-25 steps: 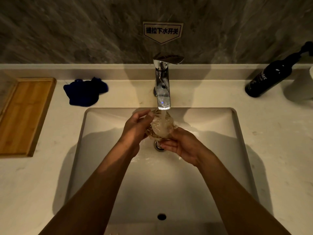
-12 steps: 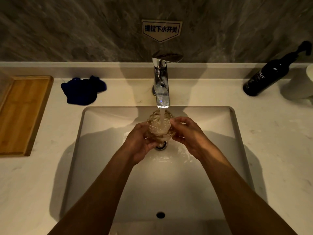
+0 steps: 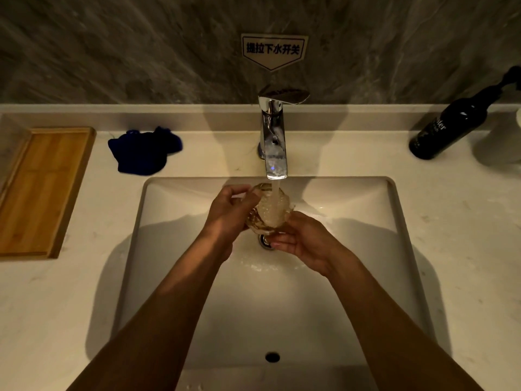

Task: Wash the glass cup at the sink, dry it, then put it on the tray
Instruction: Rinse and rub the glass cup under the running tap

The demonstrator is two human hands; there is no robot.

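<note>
Rinsing the glass cup [image 3: 269,210] over the sink [image 3: 394,210], left hand [image 3: 229,213] gripping its upper side and right hand [image 3: 298,241] cradling its base to keep it under the tap [image 3: 275,142] stream, tray [image 3: 42,190] waiting far left.

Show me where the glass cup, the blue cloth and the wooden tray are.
glass cup [image 3: 269,214]: head view, on its wall under the water stream.
blue cloth [image 3: 143,153]: head view, on its middle.
wooden tray [image 3: 42,193]: head view, on its bare floor.
</note>
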